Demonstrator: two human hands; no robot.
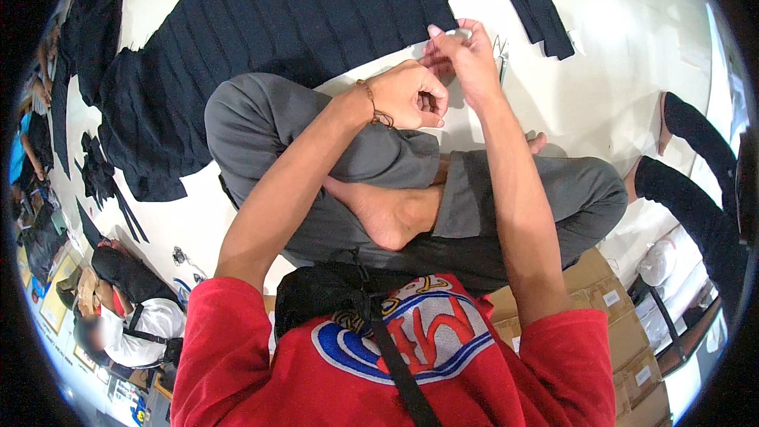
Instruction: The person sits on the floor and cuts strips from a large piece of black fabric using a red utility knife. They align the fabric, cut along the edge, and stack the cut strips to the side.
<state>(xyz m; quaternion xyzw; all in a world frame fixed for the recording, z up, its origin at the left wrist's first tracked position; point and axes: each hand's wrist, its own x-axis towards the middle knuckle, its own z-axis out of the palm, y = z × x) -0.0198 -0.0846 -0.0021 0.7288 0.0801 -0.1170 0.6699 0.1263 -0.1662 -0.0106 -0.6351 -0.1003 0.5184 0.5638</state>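
Observation:
A large black cloth with evenly spaced lines across it [292,12] lies spread over the pale floor, ahead of my crossed legs. Close to its right corner, my left hand [403,95] is closed, its fingers curled and a dark cord bracelet round the wrist; what it grips, if anything, is hidden. Just beyond, my right hand [470,59] is raised at that corner, thumb and fingers bent together. Whether it pinches the cloth edge or something small, I cannot make out. A small metal cutting tool [502,62] shows beside my right hand, partly covered.
Another black strip of cloth [534,4] lies at the far right. Black scraps [99,174] are scattered at left. A person in a white top [146,332] sits at lower left; another person's dark-clothed legs [684,182] extend from the right. Cardboard [601,292] lies behind my right knee.

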